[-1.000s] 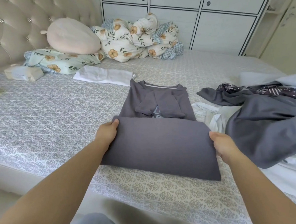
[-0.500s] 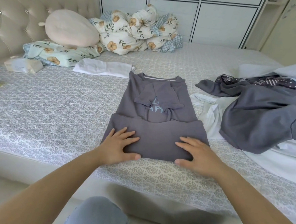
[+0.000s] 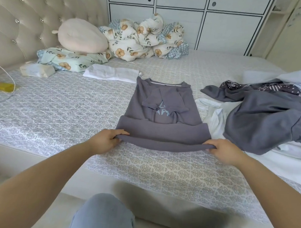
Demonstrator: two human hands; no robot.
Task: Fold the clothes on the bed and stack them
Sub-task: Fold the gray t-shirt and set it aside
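Bed point(image 3: 58, 111), hands point(image 3: 161, 146) gripping grey shirt point(image 3: 160, 132)

Half-folded grey T-shirt point(image 3: 161, 114) (sleeves tucked in) flat on bed point(image 3: 58, 111)

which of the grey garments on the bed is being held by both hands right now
The grey t-shirt with pale blue lettering, laid flat mid-bed with sleeves folded in. The left hand and right hand grip its folded lower edge; the crumpled grey garment to its right lies untouched.

soft daylight, wide-angle edge distortion
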